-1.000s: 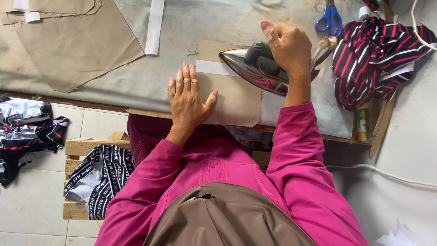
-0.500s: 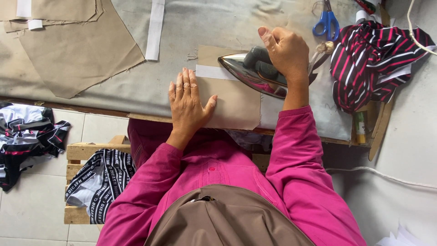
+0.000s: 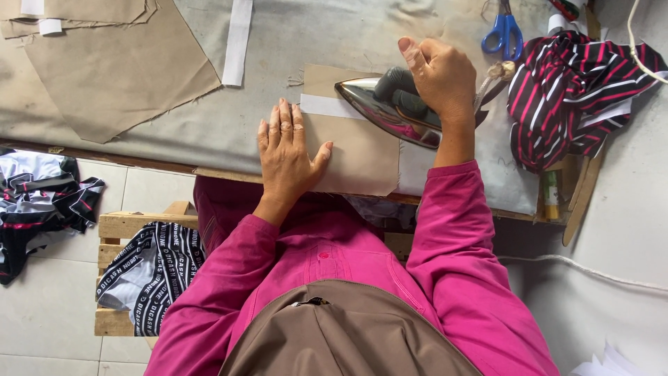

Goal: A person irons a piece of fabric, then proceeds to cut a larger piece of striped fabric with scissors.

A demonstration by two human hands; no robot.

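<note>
Head view, looking down over a padded work table (image 3: pixel 313 42) w/ grey, slightly wrinkled cloth cover. Right hand (image 3: pixel 442 80) clenched round the dark handle of a clothes iron (image 3: pixel 386 108); iron has a shiny, mirror-like metal body tapering to a point toward the left, sitting on a tan fabric piece (image 3: pixel 355 153) near the table's front edge. A white strip (image 3: pixel 327 106) runs across that tan piece, just at the iron's tip. Left hand (image 3: pixel 287 150) released, flat, fingers spread & pressed on the tan fabric, left of the iron, not touching it.

Around: larger tan cut pieces (image 3: pixel 111 69) w/ frayed edges at upper left, a long white tape strip (image 3: pixel 236 42) beside them. Blue-handled scissors (image 3: pixel 504 35) at top right, next to a bunched dark garment w/ red & white stripes (image 3: pixel 570 90). Wooden crate (image 3: pixel 132 278) on the tiled floor holds black-white printed cloth; another striped heap (image 3: pixel 38 198) lies far left. Sleeves are magenta, smooth weave.
</note>
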